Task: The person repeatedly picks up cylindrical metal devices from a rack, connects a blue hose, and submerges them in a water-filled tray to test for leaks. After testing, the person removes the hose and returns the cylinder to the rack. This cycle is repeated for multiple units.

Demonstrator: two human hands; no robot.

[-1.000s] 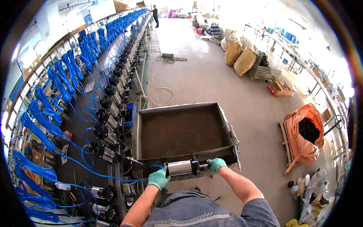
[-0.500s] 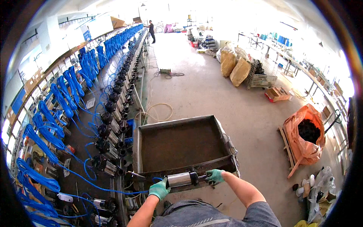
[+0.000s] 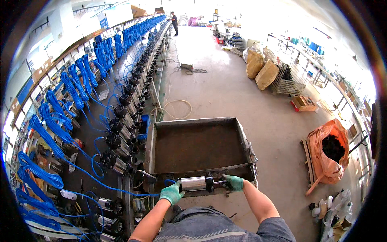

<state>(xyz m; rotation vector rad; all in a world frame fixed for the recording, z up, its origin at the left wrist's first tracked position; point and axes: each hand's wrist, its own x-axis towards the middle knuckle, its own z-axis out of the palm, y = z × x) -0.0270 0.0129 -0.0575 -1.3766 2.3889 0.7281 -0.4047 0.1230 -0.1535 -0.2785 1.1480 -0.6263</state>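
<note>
A silver cylindrical pump (image 3: 196,183) with a black end cap lies crosswise over the near rim of a dark metal cart tray (image 3: 193,121). My left hand (image 3: 171,192), in a green glove, grips its left end, where a blue cable trails off to the left. My right hand (image 3: 233,182), also gloved green, holds the black right end of the pump. The tray's inside is bare.
A long bench (image 3: 121,121) to the left carries a row of similar pumps with coiled blue cables (image 3: 76,86). An orange sack (image 3: 328,151) stands right, tan sacks (image 3: 260,68) and a wire basket farther back. A person (image 3: 174,22) stands far down the aisle.
The view has moved forward along the aisle with the cart. Both hands stay on the pump at the tray's near rim.
</note>
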